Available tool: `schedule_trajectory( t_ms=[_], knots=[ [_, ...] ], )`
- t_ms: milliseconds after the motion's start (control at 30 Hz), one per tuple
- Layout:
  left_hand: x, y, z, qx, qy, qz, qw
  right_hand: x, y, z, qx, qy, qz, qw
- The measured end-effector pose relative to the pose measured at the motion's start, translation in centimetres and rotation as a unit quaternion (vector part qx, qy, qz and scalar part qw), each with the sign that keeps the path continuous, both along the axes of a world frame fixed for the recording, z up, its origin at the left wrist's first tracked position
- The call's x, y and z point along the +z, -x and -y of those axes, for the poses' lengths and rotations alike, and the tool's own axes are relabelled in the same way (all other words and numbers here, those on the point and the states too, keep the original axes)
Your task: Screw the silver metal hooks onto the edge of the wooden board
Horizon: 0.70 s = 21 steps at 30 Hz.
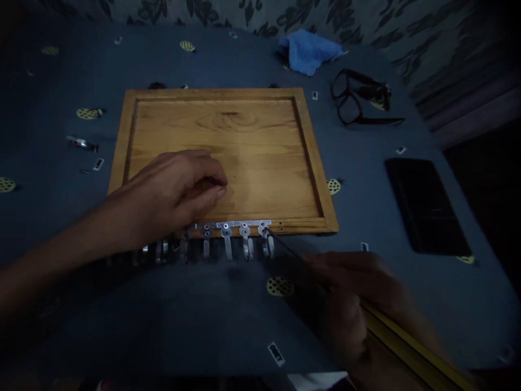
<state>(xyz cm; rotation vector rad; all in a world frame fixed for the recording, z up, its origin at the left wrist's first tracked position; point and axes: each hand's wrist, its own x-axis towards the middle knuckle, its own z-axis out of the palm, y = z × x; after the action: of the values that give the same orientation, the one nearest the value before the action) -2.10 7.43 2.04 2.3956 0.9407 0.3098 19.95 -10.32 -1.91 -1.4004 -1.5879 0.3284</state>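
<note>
Curved metal hooks (226, 231) edge a wooden board (260, 157).

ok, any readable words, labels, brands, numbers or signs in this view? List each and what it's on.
Legible text: none.
Small white rectangular labels with dark lettering-like marks, printed on the dark blue-grey tablecloth: too small and blurred to read.
Light-brown framed wooden panel: no lettering visible.
Silver metal hooks: none that I can make out.
Black rectangular phone-like slab: none visible, dark.
</note>
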Motion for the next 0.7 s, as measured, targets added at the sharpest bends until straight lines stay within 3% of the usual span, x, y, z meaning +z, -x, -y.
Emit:
schedule_trajectory(
  t_ms=[133, 267, 533, 700],
  knots=[
    [0.8, -0.1, 0.2, 0.006, 0.017, -0.018, 1.0, -0.8, -0.2, -0.4, 0.027, -0.046, -0.002, 0.999],
    [1.3, -0.2, 1.3, -0.001, 0.008, -0.002, 1.0, -1.2, -0.1, -0.6, 0.006, -0.049, -0.005, 0.999],
    [0.1, -2.4, 5.7, -0.055, -0.092, -0.104, 0.989, -1.5, 0.2, -1.2, 0.018, -0.095, 0.012, 0.995],
    [-0.3, -3.2, 6.6, -0.05, -0.128, -0.158, 0.978, -0.9, 0.4, -1.4, 0.014, -0.107, 0.051, 0.993]
  ],
)
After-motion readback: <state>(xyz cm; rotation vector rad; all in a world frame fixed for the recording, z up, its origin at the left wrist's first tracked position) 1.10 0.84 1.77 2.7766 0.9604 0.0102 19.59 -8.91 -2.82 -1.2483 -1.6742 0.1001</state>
